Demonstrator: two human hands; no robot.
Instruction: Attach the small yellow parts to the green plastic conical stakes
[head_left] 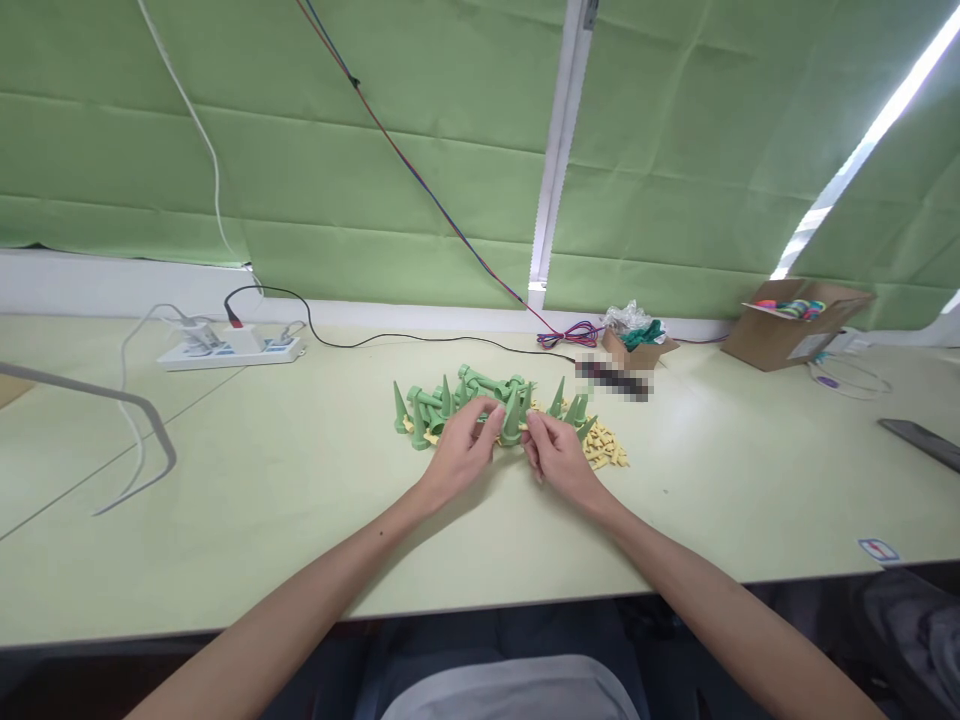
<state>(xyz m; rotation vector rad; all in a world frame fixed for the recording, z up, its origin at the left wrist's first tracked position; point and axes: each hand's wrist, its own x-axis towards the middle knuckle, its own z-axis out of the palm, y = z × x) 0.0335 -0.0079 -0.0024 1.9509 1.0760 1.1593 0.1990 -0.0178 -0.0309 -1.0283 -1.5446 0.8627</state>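
A green plastic cone spike (pixel 512 420) stands point up between my two hands. My left hand (pixel 466 446) is closed, thumb and fingers against the spike's left side. On the other side, my right hand (pixel 561 458) pinches a small yellow piece at the spike's right side, mostly hidden by the fingertips. More green cone spikes (pixel 400 408) surround the hands, some upright and others lying in a heap (pixel 480 382) behind them. Small yellow plastic pieces (pixel 606 446) form a pile just right of my right hand, with a few among the spikes at left.
A white power strip (pixel 232 350) with plugs lies at the back left. A black cable (pixel 405 337) runs along the back to a blurred dark object (pixel 613 380). Cardboard boxes (pixel 787 330) stand at the back right. A grey bent bar (pixel 142 410) extends over the table's left side.
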